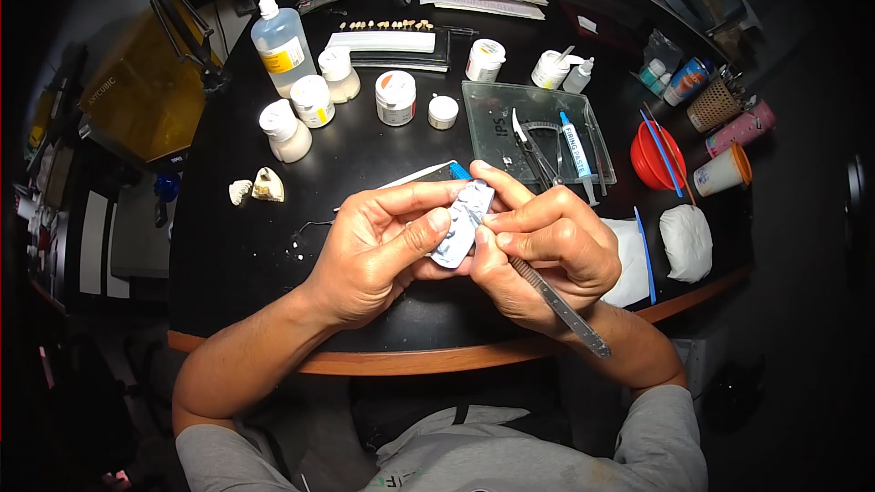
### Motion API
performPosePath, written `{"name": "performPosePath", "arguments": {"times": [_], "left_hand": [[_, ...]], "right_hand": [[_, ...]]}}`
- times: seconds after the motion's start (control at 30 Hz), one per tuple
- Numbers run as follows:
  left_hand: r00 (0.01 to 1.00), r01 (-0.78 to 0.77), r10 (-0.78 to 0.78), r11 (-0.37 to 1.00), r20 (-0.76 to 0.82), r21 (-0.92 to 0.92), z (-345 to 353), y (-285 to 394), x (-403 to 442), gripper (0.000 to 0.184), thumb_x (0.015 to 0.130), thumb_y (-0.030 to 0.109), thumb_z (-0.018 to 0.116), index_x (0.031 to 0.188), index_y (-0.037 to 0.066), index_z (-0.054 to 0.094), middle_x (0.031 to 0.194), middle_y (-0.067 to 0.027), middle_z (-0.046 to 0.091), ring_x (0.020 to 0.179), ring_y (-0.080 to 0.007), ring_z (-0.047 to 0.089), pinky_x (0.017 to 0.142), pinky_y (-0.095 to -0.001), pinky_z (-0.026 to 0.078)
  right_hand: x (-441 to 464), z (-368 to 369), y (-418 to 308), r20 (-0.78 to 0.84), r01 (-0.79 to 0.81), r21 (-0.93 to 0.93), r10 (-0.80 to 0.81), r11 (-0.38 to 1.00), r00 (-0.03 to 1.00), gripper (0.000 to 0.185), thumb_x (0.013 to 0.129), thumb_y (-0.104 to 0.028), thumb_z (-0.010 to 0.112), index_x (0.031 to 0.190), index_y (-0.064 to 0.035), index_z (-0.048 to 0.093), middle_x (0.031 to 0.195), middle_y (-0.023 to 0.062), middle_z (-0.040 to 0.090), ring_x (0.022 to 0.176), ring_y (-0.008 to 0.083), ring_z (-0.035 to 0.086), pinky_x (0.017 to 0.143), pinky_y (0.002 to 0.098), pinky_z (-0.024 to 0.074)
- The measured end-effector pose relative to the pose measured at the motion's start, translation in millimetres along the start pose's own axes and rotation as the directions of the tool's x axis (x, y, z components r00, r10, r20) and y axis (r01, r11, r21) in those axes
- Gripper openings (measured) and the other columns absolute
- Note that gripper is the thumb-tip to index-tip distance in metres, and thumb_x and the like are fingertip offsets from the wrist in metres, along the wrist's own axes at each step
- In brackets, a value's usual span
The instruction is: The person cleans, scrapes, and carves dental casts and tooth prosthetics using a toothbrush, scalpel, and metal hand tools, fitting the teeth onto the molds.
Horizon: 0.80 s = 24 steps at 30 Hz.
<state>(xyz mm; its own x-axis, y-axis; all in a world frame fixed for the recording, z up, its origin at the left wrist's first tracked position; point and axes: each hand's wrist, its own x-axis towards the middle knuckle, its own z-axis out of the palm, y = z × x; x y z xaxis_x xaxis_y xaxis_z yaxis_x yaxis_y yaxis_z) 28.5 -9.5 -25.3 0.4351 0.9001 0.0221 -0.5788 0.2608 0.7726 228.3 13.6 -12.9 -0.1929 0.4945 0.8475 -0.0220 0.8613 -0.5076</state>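
Over the front of the desk, my left hand (pixel 387 237) is closed around a small silvery-white oblong piece with rounded ends and grey-blue patches (pixel 463 223). I cannot make out exactly what it is. My right hand (pixel 551 255) pinches a flat metal scalpel handle (pixel 561 307), marked along its length, which slants down to the right. Its tip end meets the oblong piece between my fingertips; the blade is hidden. Right fingers also touch the edge of the piece. Behind my hands lies a white-handled tool (pixel 415 174) near a blue tip (pixel 460 170).
Two dental model pieces (pixel 268 184) lie left. Behind stand white jars (pixel 396 97), a clear bottle (pixel 281 46) and a tooth shade guide (pixel 383 41). A glass slab (pixel 488 109) bears tweezers (pixel 533 146) and a firing paste syringe (pixel 577 155). Right are a red bowl (pixel 652 169) and wadded white material (pixel 684 241).
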Motion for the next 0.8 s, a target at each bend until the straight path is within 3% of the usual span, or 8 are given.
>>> {"name": "performPosePath", "arguments": {"times": [0.43, 0.8], "left_hand": [[1.000, 0.000, 0.001, 1.000, -0.010, 0.014, 1.7, 0.9, -0.8, 0.038, 0.109, 0.008, 0.060, 0.143, -0.010, 0.056, 0.123, -0.0188, 0.071, 0.104, -0.0153, 0.072, 0.083, -0.0247, 0.063], [0.999, -0.026, 0.026, 0.999, 0.018, -0.031, 0.1, -5.5, -0.8, 0.038, 0.109, 0.009, 0.060, 0.142, -0.010, 0.056, 0.125, -0.0181, 0.070, 0.107, -0.0169, 0.072, 0.087, -0.0277, 0.064]], "right_hand": [[1.1, -0.2, -2.9, 0.005, 0.007, -0.026, -0.007, 1.000, 1.000, 0.019, 0.081, 0.010, 0.082, 0.077, 0.0025, 0.065, 0.083, 0.0139, 0.068, 0.078, 0.0200, 0.075, 0.098, 0.0556, 0.0637], [0.4, 0.1, -4.3, -0.004, -0.036, 0.003, 0.036, 0.999, 0.999, 0.020, 0.081, 0.010, 0.082, 0.075, 0.0021, 0.065, 0.081, 0.0136, 0.068, 0.075, 0.0182, 0.073, 0.098, 0.0577, 0.0630]]}}
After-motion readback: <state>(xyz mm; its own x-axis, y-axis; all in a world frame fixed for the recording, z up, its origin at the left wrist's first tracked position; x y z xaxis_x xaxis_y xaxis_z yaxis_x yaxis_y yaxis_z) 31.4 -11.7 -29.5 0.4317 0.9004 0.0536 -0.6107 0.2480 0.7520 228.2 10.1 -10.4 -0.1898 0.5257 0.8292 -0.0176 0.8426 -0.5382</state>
